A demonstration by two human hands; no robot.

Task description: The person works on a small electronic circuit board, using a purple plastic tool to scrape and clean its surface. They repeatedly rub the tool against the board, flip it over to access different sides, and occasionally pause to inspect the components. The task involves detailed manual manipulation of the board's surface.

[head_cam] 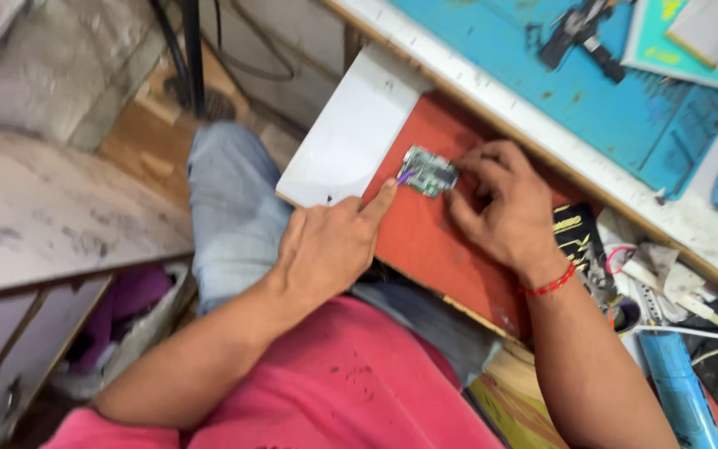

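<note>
A small green circuit board [428, 171] is held flat on a red board [442, 241] that is pulled out from under the workbench edge [492, 100], near the red board's far edge and just beside its white part [351, 133]. The circuit board's right end is pinched by the curled fingers of the right hand [504, 208]. A thin purple tool [406, 176] is gripped in the closed fingers of the left hand [330, 245], its tip touching the circuit board's left end.
</note>
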